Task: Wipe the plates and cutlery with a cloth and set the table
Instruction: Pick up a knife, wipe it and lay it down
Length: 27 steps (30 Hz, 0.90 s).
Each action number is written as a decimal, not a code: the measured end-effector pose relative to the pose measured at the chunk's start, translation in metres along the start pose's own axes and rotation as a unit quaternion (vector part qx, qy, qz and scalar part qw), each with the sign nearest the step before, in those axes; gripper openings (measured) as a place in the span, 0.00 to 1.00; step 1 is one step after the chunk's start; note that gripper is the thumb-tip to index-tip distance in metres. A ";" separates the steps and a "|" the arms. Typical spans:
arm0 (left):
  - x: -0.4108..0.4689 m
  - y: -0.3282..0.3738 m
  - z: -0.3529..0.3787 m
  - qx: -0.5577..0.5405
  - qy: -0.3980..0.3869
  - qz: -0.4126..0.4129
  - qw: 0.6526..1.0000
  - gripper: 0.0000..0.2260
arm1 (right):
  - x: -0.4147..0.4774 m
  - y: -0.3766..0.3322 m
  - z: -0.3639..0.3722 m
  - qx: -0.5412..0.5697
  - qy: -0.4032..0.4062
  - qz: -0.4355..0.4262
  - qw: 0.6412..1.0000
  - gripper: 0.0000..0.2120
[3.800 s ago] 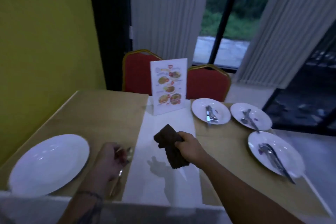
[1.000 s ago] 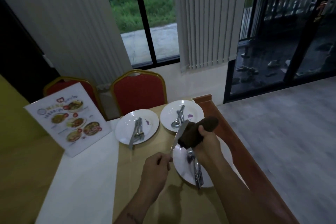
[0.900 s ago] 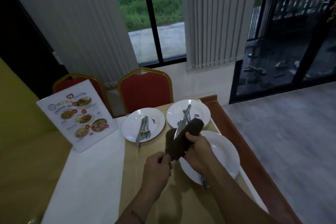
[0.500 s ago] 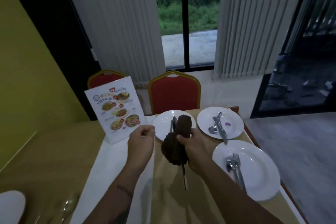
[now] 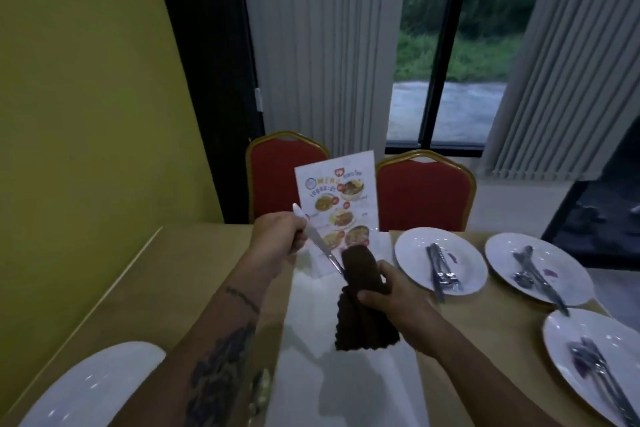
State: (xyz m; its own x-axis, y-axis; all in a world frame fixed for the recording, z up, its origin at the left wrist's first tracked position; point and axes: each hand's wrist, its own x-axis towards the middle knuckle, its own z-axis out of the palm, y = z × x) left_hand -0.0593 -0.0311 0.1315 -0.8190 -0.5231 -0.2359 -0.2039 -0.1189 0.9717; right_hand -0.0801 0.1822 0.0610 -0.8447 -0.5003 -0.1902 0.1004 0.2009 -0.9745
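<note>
My left hand (image 5: 278, 239) grips a table knife (image 5: 320, 248) by one end above the table's middle. The knife's other end runs into a dark brown cloth (image 5: 363, 305), which my right hand (image 5: 389, 302) holds wrapped round it. A bare white plate (image 5: 86, 388) lies at the near left. Three white plates with cutlery on them stand at the right: one (image 5: 410, 253) nearest the middle, one (image 5: 568, 274) farther right, one (image 5: 561, 347) at the near right edge.
A menu card (image 5: 341, 198) stands upright behind my hands on the white table runner (image 5: 311, 374). Two red chairs (image 5: 424, 194) face the table's far edge. A yellow wall (image 5: 86, 114) borders the table on the left. A spoon (image 5: 261, 388) lies beside my left forearm.
My view swung left from the right-side plates to the table's middle. The knife, lifted from the near right plate, moved left with both hands, the cloth sliding along it.
</note>
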 end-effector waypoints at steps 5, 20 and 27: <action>0.011 -0.011 -0.085 -0.032 -0.070 -0.058 0.995 0.06 | 0.042 -0.020 0.026 0.142 0.096 0.051 0.984 0.12; 0.031 -0.142 -0.163 -0.037 -0.021 -0.181 0.982 0.06 | 0.115 -0.026 0.158 0.106 0.137 0.099 0.980 0.11; 0.091 -0.173 -0.171 0.076 0.046 -0.166 0.982 0.04 | 0.082 0.025 0.155 -0.044 0.083 0.164 0.982 0.09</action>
State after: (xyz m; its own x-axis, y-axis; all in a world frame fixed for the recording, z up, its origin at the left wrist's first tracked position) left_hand -0.0065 -0.2028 -0.0570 -0.6431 -0.5518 -0.5310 -0.5349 -0.1725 0.8271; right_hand -0.0657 0.0157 0.0027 -0.8492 -0.2544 -0.4628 0.3416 0.4038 -0.8487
